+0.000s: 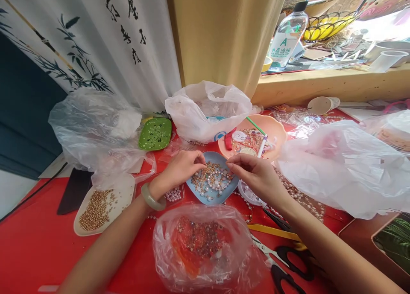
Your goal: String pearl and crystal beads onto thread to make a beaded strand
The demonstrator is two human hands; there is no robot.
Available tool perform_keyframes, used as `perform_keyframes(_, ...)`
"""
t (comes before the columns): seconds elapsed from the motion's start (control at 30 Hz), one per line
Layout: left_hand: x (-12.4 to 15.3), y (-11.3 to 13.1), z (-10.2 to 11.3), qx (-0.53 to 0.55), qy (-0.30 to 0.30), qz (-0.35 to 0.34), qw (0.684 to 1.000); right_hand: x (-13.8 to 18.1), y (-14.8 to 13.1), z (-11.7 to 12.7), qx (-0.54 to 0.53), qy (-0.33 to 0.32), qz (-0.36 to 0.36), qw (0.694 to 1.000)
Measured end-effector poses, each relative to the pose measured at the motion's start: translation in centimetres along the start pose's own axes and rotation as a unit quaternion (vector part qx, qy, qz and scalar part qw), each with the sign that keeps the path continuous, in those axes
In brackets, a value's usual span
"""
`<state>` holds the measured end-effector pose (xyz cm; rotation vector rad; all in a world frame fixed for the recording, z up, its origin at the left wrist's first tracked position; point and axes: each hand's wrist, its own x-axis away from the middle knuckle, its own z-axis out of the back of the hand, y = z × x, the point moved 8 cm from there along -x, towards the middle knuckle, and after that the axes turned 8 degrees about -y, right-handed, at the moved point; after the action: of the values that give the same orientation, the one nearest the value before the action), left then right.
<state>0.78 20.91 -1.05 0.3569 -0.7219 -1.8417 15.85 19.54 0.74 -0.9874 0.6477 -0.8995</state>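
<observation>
Head view: The blue plate (217, 156) is at the center of the frame. It contains loose gold beads (199, 181), white pearls and a looped pearl string (210, 182). The left hand (185, 166) is over the plate's upper left edge, thumb and fingers closed in a pinch. The right hand (255, 173) is at the upper right edge, also closed in a pinch. Whether either pinch grips a thread or bead cannot be told. A bracelet (153, 198) encircles the left wrist. A pearl box (174, 194) is beside that wrist, left of the plate.

At the left of the frame, a cream tray (124, 190) holds further gold beads. At upper right of center, a peach plate (279, 134) holds mixed beads and a pen (262, 146). At bottom center is a clear bag (241, 264) containing dark beads. Scissors (276, 256) lie at lower right, partly beneath the right forearm.
</observation>
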Motion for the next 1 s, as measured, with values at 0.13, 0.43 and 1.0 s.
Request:
perform_keyframes(0.13,0.0,0.2,-0.5,0.3,-0.01,0.027,0.953,0.6,-1.1,0.2,0.082,0.038,0.056,0.994)
perform_keyframes(0.43,0.7,1.2,-1.2,0.495,-0.027,0.047,0.867,1.6,-3.5,0.6,0.161,0.09,0.116,0.976)
perform_keyframes(1.0,0.6,1.3,-1.5,0.496,-0.026,0.032,0.867,1.5,-3.3,0.4,0.14,0.082,0.106,0.981)
